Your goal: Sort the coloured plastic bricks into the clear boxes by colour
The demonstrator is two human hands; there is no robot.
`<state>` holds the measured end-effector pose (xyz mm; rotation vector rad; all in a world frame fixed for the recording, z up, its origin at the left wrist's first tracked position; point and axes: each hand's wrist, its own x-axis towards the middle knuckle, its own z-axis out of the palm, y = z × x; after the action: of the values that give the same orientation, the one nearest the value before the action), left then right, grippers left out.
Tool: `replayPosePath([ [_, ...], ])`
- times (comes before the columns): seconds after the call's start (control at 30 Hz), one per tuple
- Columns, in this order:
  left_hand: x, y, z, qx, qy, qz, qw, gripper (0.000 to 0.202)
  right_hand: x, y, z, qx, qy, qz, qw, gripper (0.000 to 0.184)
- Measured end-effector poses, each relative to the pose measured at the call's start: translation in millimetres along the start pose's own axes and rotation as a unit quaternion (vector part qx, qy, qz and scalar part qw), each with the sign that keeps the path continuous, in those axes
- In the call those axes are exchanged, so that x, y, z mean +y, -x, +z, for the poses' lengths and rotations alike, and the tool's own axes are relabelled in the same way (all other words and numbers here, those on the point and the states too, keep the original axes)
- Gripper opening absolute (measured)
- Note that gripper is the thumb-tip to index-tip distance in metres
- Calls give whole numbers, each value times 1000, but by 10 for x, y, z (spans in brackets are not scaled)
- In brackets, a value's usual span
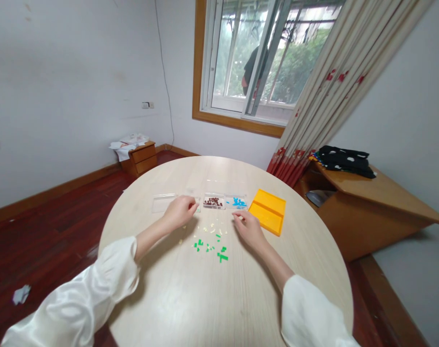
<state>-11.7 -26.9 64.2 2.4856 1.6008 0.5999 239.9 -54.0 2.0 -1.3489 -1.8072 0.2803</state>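
My left hand rests curled on the round table, fingers closed near a clear tray; what it pinches is too small to see. Fingers bent together, my right hand lies just below the tray of blue pieces. Between the two hands lie several small cream pieces. Nearer me lie several green pieces. A tray of brown pieces sits between the clear and blue ones.
An orange tray lies right of the blue pieces. A wooden desk with black cloth stands to the right. A small drawer unit sits by the far wall. A curtain hangs at the window.
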Motion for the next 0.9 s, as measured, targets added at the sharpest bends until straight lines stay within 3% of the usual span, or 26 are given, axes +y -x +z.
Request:
replayPosePath([
  [0.07,-135,281,45,15,36,-4,999,28,4,255,-16,-42,-3,-5,999,25],
  [0.17,-345,712,194,30,53,12,998,36,-23,569,-44,-57,15,6,998,33],
  [0.33,-485,1158,491,11,-36,23,999,72,-122,791,-19,-103,92,28,990,56],
  [0.43,-420,1121,588,-12,-62,26,998,80,-151,764,81,-147,148,27,977,65],
  [0.63,-195,781,665,-45,-57,61,995,85,-267,515,336,-185,209,10,960,68],
  [0.9,91,600,655,-108,12,130,986,72,-541,294,479,-260,146,-74,952,55],
])
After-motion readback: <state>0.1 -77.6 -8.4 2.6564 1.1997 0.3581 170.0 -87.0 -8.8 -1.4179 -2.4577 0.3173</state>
